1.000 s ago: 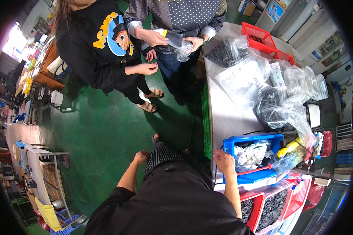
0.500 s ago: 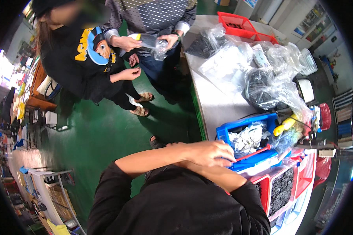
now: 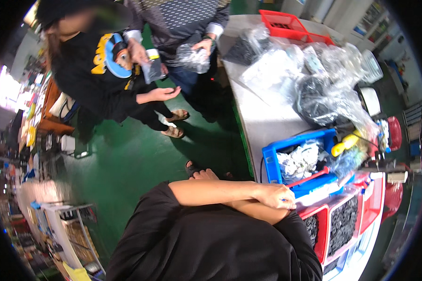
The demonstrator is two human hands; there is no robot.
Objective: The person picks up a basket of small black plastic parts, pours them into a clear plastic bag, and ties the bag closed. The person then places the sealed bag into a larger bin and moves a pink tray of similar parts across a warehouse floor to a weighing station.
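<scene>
My forearms are crossed in front of my body. My left hand [image 3: 276,195] lies over my right arm near the elbow, beside the blue bin [image 3: 269,159]. Its fingers are curled, with a small blue spot between them that I cannot make out. My right hand [image 3: 205,174] pokes out beyond my left forearm, its fingers mostly hidden. Inside the bin are crumpled white pieces [image 3: 300,161], and a red handle [image 3: 309,178] lies across its near side. Opposite me, one person holds a dark flat packet [image 3: 152,70] and a clear plastic bag [image 3: 194,58]; another holds out an upturned hand [image 3: 164,93].
On the grey table [image 3: 262,117] lie clear bags with black parts [image 3: 314,96] and a red crate [image 3: 283,25]. A yellow-handled tool [image 3: 344,143] leans by the bin. Red baskets of black parts [image 3: 344,225] stand at my right. The floor [image 3: 122,164] is green.
My left hand has drawn back from the bin's edge onto my right arm. The person opposite has moved the dark packet apart from the clear bag, toward the other person.
</scene>
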